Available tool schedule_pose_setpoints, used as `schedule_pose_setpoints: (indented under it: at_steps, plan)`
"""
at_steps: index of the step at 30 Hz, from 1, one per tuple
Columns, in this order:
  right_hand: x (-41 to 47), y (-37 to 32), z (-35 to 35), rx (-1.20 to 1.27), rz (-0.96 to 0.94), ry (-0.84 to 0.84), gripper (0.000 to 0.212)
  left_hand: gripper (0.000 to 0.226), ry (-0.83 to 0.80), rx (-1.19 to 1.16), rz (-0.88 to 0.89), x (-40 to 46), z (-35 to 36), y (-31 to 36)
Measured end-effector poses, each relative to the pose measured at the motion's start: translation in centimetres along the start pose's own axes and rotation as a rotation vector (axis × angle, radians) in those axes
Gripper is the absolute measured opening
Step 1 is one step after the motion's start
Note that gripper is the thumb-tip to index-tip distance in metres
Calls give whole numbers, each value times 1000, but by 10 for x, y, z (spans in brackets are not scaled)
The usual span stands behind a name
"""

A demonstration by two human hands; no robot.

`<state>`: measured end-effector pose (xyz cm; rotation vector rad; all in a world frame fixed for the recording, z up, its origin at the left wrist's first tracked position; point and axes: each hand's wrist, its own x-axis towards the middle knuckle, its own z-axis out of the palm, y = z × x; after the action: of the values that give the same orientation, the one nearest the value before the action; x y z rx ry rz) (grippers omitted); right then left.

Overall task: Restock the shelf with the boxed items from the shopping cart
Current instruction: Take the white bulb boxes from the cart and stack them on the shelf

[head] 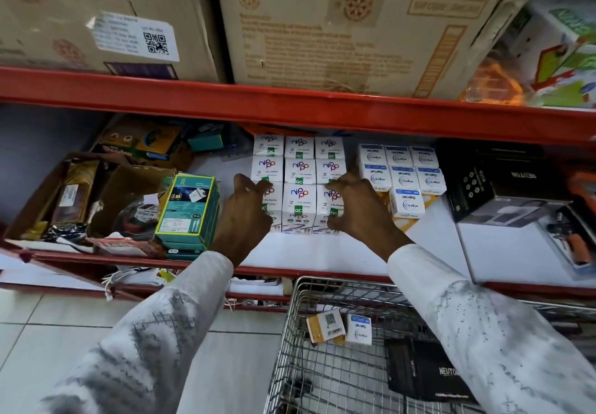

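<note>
A block of white Wipro bulb boxes point(299, 187) stands on the white shelf point(354, 249), three wide and several deep. My left hand point(242, 213) presses against the front left box, fingers curled over its top. My right hand point(358, 207) grips the front right box from the other side. A second group of white and blue Garnet boxes point(403, 174) stands just to the right. Below, the wire shopping cart point(290, 333) holds two small boxes point(342, 328) and a black Neutron box point(422, 371).
Teal charger boxes point(190, 210) stand left of my left hand, beside open cartons of clutter point(80, 200). Black boxes point(496, 184) fill the shelf's right side. Big cardboard cartons point(354, 26) rest on the red shelf above. White floor tiles lie left of the cart.
</note>
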<state>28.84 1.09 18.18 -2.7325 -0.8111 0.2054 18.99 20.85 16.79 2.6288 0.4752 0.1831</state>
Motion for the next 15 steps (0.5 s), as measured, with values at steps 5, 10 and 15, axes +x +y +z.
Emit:
schedule_pose_setpoints:
  at_steps: [5, 10, 15]
  plan:
    - [-55, 13, 10, -23, -11, 54, 73, 62, -8, 55, 20, -41, 14, 7]
    - [-128, 38, 36, -9, -33, 284, 60, 54, 101, 112, 250, -108, 36, 33]
    - [-158, 48, 68, -59, -44, 236, 55, 76, -55, 174, 402, -140, 78, 29]
